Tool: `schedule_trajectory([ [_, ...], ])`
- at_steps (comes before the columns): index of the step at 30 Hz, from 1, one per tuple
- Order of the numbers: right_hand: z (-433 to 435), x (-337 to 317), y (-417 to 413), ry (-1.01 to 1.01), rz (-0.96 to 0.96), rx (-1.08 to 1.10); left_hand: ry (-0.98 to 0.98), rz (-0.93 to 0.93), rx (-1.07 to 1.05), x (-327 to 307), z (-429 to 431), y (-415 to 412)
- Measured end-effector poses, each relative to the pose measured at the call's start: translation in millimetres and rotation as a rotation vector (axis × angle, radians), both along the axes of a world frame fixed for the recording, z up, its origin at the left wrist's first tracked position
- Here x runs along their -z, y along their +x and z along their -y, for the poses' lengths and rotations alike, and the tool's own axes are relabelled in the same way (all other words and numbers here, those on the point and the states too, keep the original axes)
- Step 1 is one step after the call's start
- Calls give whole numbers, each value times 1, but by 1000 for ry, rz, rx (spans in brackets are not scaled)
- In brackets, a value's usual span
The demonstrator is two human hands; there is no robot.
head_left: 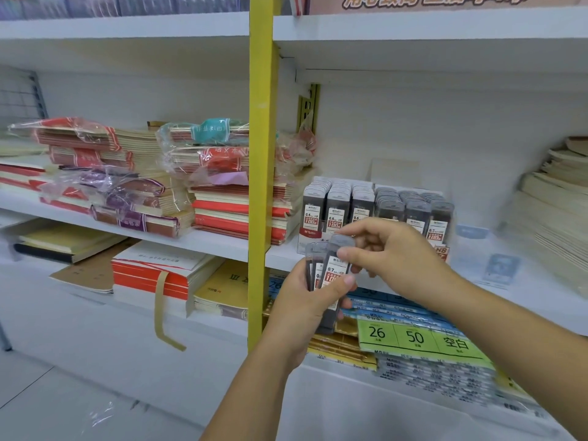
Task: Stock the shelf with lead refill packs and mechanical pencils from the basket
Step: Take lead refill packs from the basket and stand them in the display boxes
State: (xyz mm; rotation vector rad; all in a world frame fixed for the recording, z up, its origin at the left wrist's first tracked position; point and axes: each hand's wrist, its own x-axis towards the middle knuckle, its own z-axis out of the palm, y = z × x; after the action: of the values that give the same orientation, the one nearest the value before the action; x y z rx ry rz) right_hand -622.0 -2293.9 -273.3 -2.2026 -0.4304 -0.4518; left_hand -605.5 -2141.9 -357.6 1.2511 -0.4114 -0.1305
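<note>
My left hand (305, 300) grips a small fan of dark lead refill packs (331, 272) with white and red "0.7 HB" labels, held upright in front of the shelf edge. My right hand (391, 249) pinches the top of the frontmost pack with thumb and forefinger. Behind the hands, on the white shelf (280, 254), two display boxes of lead refill packs (375, 208) stand in tight rows, "0.5" on the left and "0.7" on the right. No basket or mechanical pencils are in view.
A yellow upright post (261, 173) divides the shelving. Stacks of wrapped exercise books (203, 186) fill the left bay. Cream notebooks (553, 205) pile at the far right. Green and blue label sheets (423, 335) lie on the lower shelf under my hands.
</note>
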Motion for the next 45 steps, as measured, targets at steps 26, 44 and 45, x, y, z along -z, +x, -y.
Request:
schedule_trajectory([
  [26,99,-56,-6,20,581,256,1,-28,-39,5,42,12],
  [44,82,-7,6,-377,432,541,48,48,44,1,45,5],
  [45,77,-1,-1,-265,442,486,50,50,54,1,45,4],
])
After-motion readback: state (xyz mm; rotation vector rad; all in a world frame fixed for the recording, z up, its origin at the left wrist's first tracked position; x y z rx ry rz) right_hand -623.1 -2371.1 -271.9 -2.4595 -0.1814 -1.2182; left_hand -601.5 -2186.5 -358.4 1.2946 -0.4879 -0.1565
